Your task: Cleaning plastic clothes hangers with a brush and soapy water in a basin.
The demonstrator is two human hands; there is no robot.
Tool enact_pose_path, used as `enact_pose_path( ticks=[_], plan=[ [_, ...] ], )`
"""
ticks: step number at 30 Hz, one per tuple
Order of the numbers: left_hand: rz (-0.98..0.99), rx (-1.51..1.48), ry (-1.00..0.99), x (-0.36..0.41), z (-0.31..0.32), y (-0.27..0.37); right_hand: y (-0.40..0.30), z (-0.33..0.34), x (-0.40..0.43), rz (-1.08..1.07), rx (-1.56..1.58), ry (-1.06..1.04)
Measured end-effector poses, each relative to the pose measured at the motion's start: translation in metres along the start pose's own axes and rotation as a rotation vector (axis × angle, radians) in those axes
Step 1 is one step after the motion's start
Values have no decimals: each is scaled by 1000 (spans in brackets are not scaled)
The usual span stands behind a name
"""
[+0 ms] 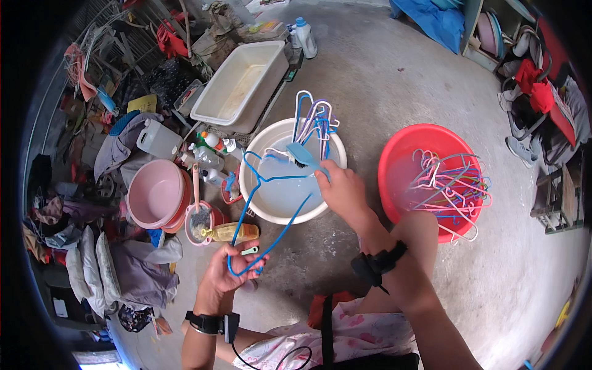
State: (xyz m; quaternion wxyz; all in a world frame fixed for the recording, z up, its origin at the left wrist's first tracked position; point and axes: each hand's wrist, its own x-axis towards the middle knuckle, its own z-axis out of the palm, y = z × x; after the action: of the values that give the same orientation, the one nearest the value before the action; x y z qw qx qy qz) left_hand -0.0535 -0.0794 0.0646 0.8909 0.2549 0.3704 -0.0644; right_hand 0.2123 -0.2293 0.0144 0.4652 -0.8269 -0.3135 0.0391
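Note:
My left hand grips one end of a blue clothes hanger, whose far part reaches over a white basin of cloudy water. In my right hand is the handle of a light-blue scrub brush, its dark bristles turned down above the water. Several white, blue and purple hangers stand in the basin at its far side, hooks upward. To the right, a red basin holds cloudy water and a tangle of coloured hangers.
Left of the white basin are a yellow bottle, a small pink bucket, a pink basin and a translucent jug. Behind stands a large white tub. A detergent bottle is beyond it. Shoes lie far right.

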Motion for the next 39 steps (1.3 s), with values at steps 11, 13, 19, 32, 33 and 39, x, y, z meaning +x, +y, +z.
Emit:
enact_pose_path(
  ticks=[11, 13, 19, 32, 33, 39],
  plan=[
    [274, 493, 251, -74, -12, -33, 31, 70, -12, -48, -604, -453],
    [306, 591, 292, -85, -14, -36, 32, 68, -8, -54, -617, -511],
    [405, 379, 175, -103, -27, -36, 37, 68, -6, 70, -566, -505],
    [338, 681, 215, -72, -47, -36, 35, 75, -7, 163, -393, -482],
    [338, 680, 221, -72, -49, -37, 35, 73, -8, 160, -389, -486],
    [328, 748, 201, -59, -53, -39, -5, 30, -34, -10, -6, -294]
  ],
)
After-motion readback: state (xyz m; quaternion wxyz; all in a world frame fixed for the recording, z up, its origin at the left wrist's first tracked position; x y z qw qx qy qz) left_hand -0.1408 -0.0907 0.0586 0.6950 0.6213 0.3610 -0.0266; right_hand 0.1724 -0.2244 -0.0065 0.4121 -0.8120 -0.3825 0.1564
